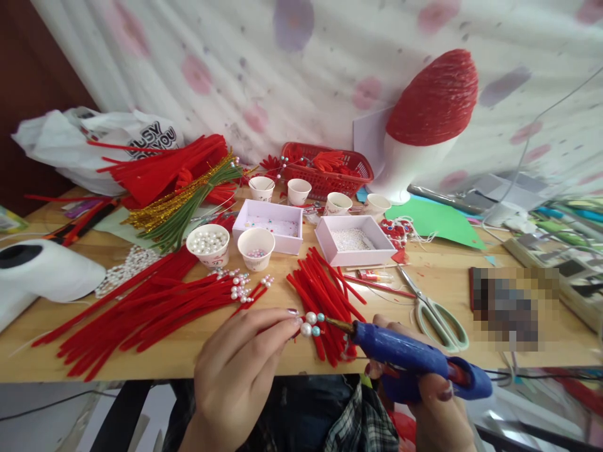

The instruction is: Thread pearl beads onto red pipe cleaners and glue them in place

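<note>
My left hand [245, 358] pinches a small cluster of white and light-blue pearl beads [309, 324] between thumb and fingertips, above the table's front edge. My right hand [433, 395] is wrapped around a blue hot glue gun [405, 351]. Its nozzle points left, with the tip at or very close to the blue beads; whether it touches I cannot tell. Behind the beads lies a bundle of red pipe cleaners [325, 295]. Left of it is a pile of red pipe cleaners [155, 314], several with pearl beads [241, 290] at their right ends.
Paper cups of beads [208, 246] and two white boxes [355, 242] stand mid-table. Scissors [438, 314] lie at right. A red basket [325, 176] and a red-wrapped head form [424, 125] are at the back. A white thread cone [51, 270] lies left.
</note>
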The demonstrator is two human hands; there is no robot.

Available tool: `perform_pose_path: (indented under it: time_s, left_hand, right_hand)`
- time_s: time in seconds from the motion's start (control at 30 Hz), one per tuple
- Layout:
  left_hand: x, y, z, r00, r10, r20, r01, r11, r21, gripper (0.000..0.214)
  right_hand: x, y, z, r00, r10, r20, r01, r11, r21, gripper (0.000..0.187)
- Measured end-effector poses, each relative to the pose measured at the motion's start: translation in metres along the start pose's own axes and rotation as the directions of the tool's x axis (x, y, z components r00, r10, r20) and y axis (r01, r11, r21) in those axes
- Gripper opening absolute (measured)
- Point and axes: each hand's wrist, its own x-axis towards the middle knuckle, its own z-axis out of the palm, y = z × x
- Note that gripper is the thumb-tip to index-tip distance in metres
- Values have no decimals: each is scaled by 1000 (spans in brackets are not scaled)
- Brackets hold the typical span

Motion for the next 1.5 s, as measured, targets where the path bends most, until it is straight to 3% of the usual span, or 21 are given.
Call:
perform_pose_path:
  time_s: [0.23, 0.37, 0.47, 0.83, 1.07, 1.5]
  left_hand:
    - [1, 1, -3, 1000, 0, -12, 1, 999, 37, 31]
    - [-1, -1, -3, 1000, -10, -11, 11, 999, 37, 33]
    - [-1, -1, -3, 1000, -18, -13, 18, 999, 35, 34]
    - [-2, -2, -5, 999, -14, -36, 16, 998, 53, 31]
    - [-3, -1, -6, 999, -22, -32, 23, 999, 48, 32]
    - [-3, -1, -5, 999, -36, -38, 37, 999, 35, 29]
  right_hand:
    - [-9, -2, 3, 983, 150, -108, -133, 980, 147, 67]
    - [-10, 0, 2, 990, 138, -33, -134, 985, 107, 62]
    - [-9, 1, 1, 991, 129, -39, -125, 990, 72, 57]
    - [-12, 4, 0, 980, 198, -34, -191, 971, 144, 67]
    - [-11, -6, 4, 972, 202, -122, -183, 972, 149, 66]
    - [-6, -17, 10, 970, 180, -165, -159, 978, 132, 65]
